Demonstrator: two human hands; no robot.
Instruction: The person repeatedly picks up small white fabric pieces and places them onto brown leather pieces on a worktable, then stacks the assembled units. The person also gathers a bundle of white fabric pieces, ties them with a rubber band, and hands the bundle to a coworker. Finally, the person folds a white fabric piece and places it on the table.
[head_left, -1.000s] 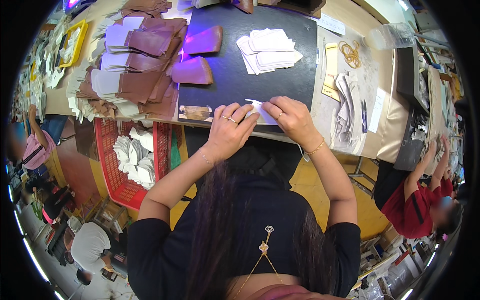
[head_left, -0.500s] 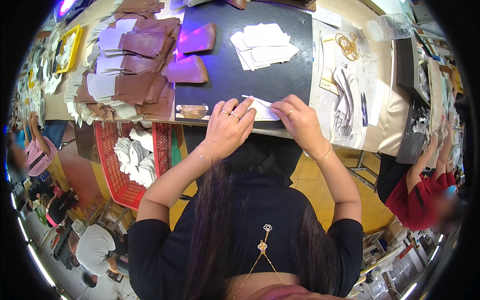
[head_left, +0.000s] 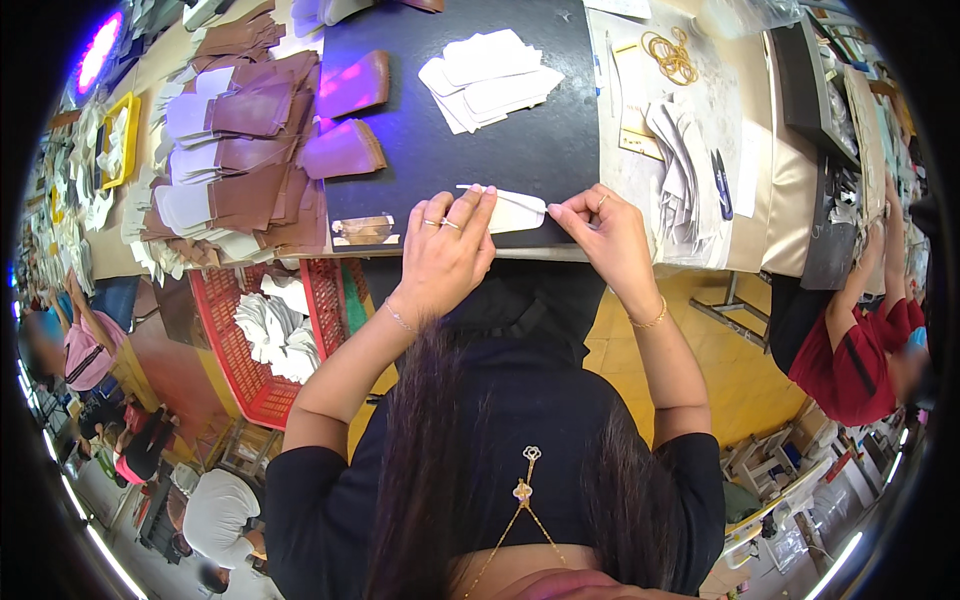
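A small white flat piece (head_left: 515,215), like cut lining material, lies at the near edge of a black mat (head_left: 450,155). My left hand (head_left: 447,240) presses on its left part, fingers close together and covering that end. At the other end, the thumb and forefinger of my right hand (head_left: 612,235) pinch the edge, where a narrow strip looks turned over. Farther back on the mat rests a loose pile of white pieces (head_left: 490,75). Two brown leather stacks (head_left: 355,85) sit at the mat's left side.
Overlapping brown and pale pieces (head_left: 250,110) fill the table's left. At right are grey-white strips (head_left: 685,170), a dark pen-like tool (head_left: 721,185) and yellow rubber bands (head_left: 670,55). A red basket (head_left: 225,350) with white scraps stands below the left edge. Other people sit on both sides.
The view has shifted a little. My right hand has moved to the white piece's right end, leaving more of it exposed. My left hand still presses the left part.
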